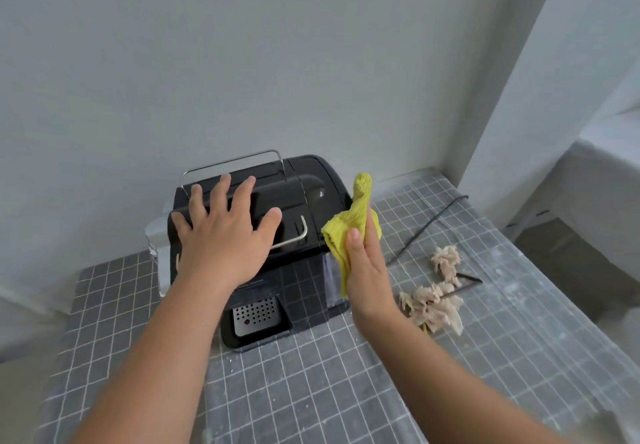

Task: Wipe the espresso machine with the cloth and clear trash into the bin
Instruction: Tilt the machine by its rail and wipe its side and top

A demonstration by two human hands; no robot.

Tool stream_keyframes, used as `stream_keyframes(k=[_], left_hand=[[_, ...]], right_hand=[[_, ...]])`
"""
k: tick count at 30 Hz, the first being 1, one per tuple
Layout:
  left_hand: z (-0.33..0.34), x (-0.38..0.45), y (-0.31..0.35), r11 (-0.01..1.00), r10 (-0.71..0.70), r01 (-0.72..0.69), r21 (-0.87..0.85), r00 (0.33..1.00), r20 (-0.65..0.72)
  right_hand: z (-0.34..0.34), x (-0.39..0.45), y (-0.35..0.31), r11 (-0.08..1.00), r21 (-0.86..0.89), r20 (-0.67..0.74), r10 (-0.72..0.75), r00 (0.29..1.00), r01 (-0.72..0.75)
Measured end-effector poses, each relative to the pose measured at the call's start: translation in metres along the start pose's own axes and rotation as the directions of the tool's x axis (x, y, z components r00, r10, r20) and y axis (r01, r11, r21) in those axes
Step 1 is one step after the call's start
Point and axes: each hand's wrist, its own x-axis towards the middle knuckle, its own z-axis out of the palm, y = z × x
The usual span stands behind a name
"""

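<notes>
**Cloth at the machine's right side**

I've got my left hand [227, 235] flat on top of the black espresso machine [294, 201], fingers spread. Right hand [365, 270] pinches the yellow cloth [349, 225] vs. the machine's right side. Crumpled paper trash [433, 305] lies on the gridded counter [311, 391], just right of my wrist.
</notes>
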Motion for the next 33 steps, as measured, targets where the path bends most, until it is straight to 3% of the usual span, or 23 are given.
stream_keyframes(k=[3,5,8,11,16,18,20,21,24,27,29,31,33], left_hand=[[-0.001,-0.002,-0.001,0.999,0.051,-0.051,0.008,0.999,-0.008],[-0.001,-0.002,-0.002,0.992,0.126,-0.126,0.008,0.992,0.020],[-0.002,-0.002,-0.003,0.985,0.172,-0.172,-0.010,0.981,0.085],[-0.003,-0.001,-0.003,0.987,0.164,-0.163,-0.017,0.979,0.121],[-0.005,0.000,-0.003,0.984,0.175,-0.172,-0.040,0.979,0.108],[-0.005,0.000,-0.003,0.981,0.191,-0.186,-0.055,0.977,0.100],[-0.006,0.001,-0.005,0.975,0.210,-0.201,-0.090,0.973,0.099],[-0.006,0.002,-0.005,0.973,0.214,-0.202,-0.114,0.971,0.105],[-0.008,0.003,-0.008,0.966,0.225,-0.205,-0.157,0.967,0.123],[-0.009,0.003,-0.009,0.961,0.259,-0.243,-0.130,0.958,0.126],[-0.007,0.003,-0.009,0.959,0.275,-0.263,-0.107,0.953,0.124],[-0.006,0.003,-0.009,0.953,0.303,-0.297,-0.065,0.946,0.115],[-0.006,0.005,-0.012,0.940,0.339,-0.342,0.003,0.933,0.120]], right_hand=[[0.008,-0.006,0.038,0.997,0.072,-0.076,0.040,0.996,-0.034],[0.012,-0.003,0.065,0.972,0.155,-0.090,0.194,0.977,-0.179],[0.019,0.003,0.097,0.751,0.447,-0.112,0.586,0.802,-0.486],[0.041,-0.002,0.111,0.594,0.611,-0.124,0.725,0.678,-0.523],[0.089,-0.007,0.076,0.409,0.787,-0.013,0.759,0.651,-0.461],[0.097,-0.006,0.057,0.417,0.803,0.006,0.707,0.707,-0.425],[0.104,-0.009,0.034,0.549,0.715,-0.017,0.633,0.774,-0.434],[0.108,-0.013,0.022,0.663,0.625,-0.099,0.591,0.800,-0.413],[0.123,-0.021,0.010,0.752,0.578,-0.163,0.486,0.859,-0.316],[0.121,-0.008,0.038,0.635,0.707,-0.299,0.668,0.681,-0.312],[0.117,0.004,0.074,0.537,0.776,-0.297,0.774,0.559,-0.331],[0.122,0.018,0.129,0.539,0.791,-0.353,0.788,0.504,-0.289],[0.131,0.024,0.169,0.544,0.791,-0.361,0.784,0.505,-0.278]])
